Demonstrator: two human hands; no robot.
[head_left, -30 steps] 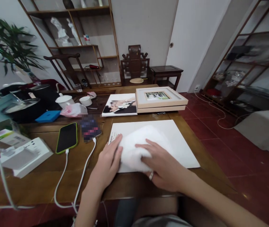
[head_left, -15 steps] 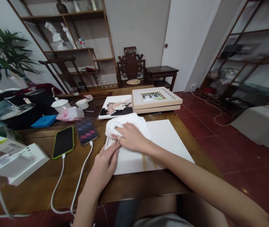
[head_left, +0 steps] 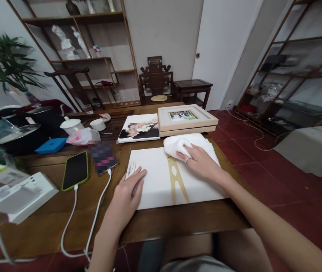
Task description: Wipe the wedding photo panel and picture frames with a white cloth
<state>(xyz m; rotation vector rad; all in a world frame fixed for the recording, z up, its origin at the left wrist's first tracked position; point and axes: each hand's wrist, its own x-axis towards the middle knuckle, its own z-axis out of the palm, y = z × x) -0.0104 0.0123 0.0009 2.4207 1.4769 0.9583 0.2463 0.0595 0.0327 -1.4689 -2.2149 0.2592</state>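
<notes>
A flat white board (head_left: 152, 185) lies on the wooden table in front of me, with a barcode label near its left edge and a tan forked shape (head_left: 175, 177) across its middle. My left hand (head_left: 131, 190) rests flat on the board's left side, fingers stretched out, holding nothing. Bunched in my right hand (head_left: 202, 162) is a white towel (head_left: 191, 145), pressed onto the far right part of the board. The towel covers the upper end of the tan shape and the board's far right corner.
Beyond the board lie a photo print (head_left: 140, 126) and stacked wooden picture frames (head_left: 188, 119). To the left are a green-cased phone (head_left: 76, 170) and another phone (head_left: 103, 156), both on white cables, a white power strip (head_left: 33, 196), a blue box (head_left: 51, 145) and a dark pot (head_left: 19, 139).
My right hand has moved the towel from the board's far left to its far right, uncovering the label and the tan shape. My left hand stays at the left side.
</notes>
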